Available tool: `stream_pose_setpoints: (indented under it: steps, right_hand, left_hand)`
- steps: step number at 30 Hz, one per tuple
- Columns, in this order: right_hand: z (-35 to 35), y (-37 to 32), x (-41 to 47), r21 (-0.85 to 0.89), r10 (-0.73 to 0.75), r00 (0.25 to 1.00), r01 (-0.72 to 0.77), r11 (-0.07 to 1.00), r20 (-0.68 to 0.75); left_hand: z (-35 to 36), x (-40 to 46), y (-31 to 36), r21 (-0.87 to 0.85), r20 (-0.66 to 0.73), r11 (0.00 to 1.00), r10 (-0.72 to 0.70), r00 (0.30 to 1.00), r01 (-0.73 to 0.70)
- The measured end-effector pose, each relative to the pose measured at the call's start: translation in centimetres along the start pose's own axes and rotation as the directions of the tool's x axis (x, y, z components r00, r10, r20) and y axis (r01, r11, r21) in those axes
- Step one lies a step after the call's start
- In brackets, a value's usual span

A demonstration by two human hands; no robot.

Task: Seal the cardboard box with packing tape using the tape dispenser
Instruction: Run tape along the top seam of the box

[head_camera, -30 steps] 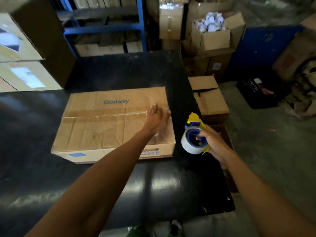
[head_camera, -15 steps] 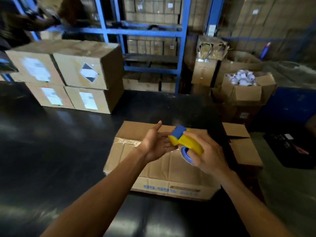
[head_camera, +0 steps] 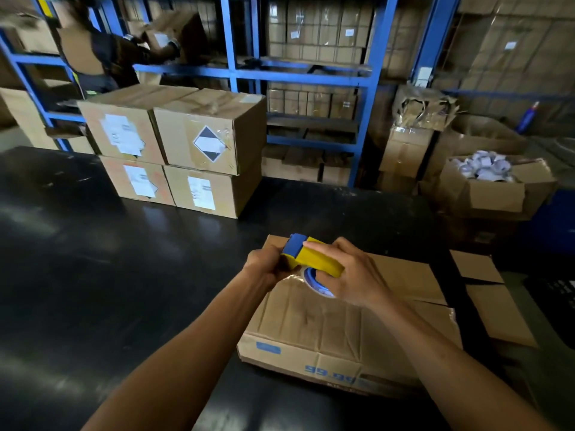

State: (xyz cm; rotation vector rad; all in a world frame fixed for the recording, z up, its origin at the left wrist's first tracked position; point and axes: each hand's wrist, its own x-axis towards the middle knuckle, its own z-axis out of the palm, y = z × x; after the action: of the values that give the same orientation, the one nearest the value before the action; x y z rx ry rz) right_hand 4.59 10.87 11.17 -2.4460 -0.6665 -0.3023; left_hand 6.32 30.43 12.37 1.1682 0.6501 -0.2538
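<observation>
The box (head_camera: 348,321) lies flat at the counter's (head_camera: 93,275) right edge; broad bare counter opens to its left, up to four stacked cartons (head_camera: 174,150). Above the box's far left corner, the right hand (head_camera: 351,275) grips the dispenser (head_camera: 311,259), and the left hand's (head_camera: 264,265) fingers close on its blue front end. Blue print on the box's near side reads "99.99".

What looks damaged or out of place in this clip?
The cardboard box under both hands is heavily creased and dented across its top. Behind the table, a carton by the blue rack has a torn, ragged open top. The tape dispenser itself looks intact.
</observation>
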Motion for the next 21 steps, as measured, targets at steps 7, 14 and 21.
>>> stream_pose_setpoints:
  steps: [7,14,21]
  right_hand:
    - [-1.7,2.6,3.1,-0.121,0.002,0.987,0.017,0.993,0.160]
    - [0.2,5.0,2.5,-0.306,0.096,0.930,0.018,0.952,0.354]
    - [2.3,5.1,2.9,-0.408,0.138,0.883,0.066,0.910,0.449]
  left_hand:
    - [-4.1,4.4,1.9,0.026,-0.274,0.990,0.141,0.951,-0.139]
    - [-5.7,5.9,-2.6,0.254,-0.313,0.903,0.417,0.853,-0.347]
    - [-7.0,6.7,-4.9,0.316,-0.343,0.902,0.399,0.851,-0.295]
